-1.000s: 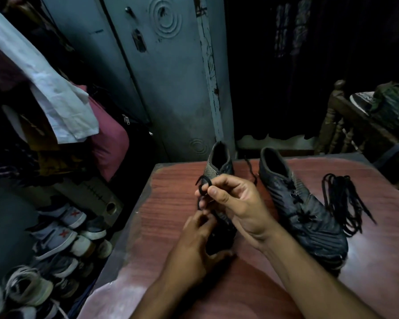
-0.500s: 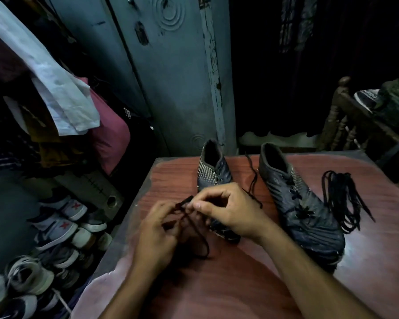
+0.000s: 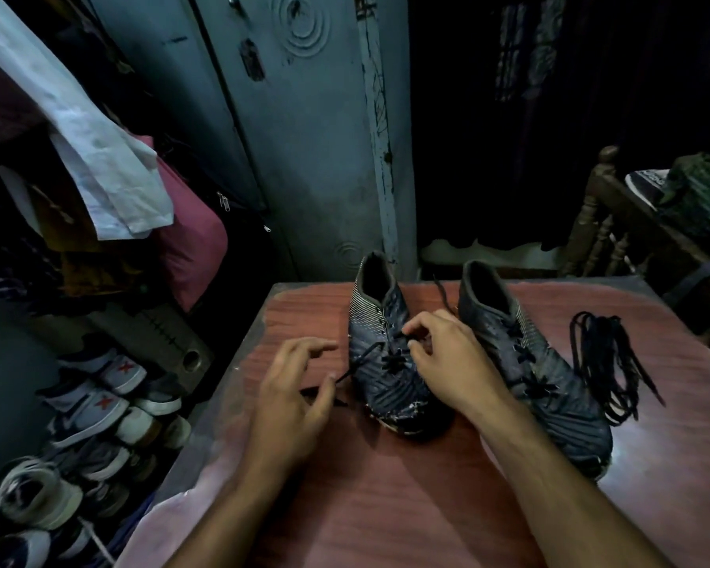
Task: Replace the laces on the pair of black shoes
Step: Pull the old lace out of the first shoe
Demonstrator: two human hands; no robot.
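Two black shoes stand toe-toward-me on a reddish wooden table [image 3: 386, 506]. The left shoe [image 3: 390, 387] has a black lace [image 3: 359, 359] partly threaded through its lower eyelets. One end of that lace runs taut down-left to my left hand [image 3: 292, 399], which pinches it between thumb and a curled finger, index finger stretched out. My right hand [image 3: 447, 362] rests over the left shoe's upper eyelets, its curled fingertips pinching the lace there. The right shoe [image 3: 542, 375] is laced along its front. A bundle of loose black laces [image 3: 607, 362] lies right of it.
The table's left edge drops to a heap of sneakers [image 3: 91, 407] on the floor. Clothes [image 3: 99, 170] hang at the left, a grey metal cupboard [image 3: 304, 137] stands behind the table, and a wooden chair [image 3: 603, 223] with stuff on it sits at the far right.
Both hands have moved apart: the right hand went up onto the left shoe's eyelets, the left hand dropped left with the lace end now pulled straight. The shoe's toe is uncovered.
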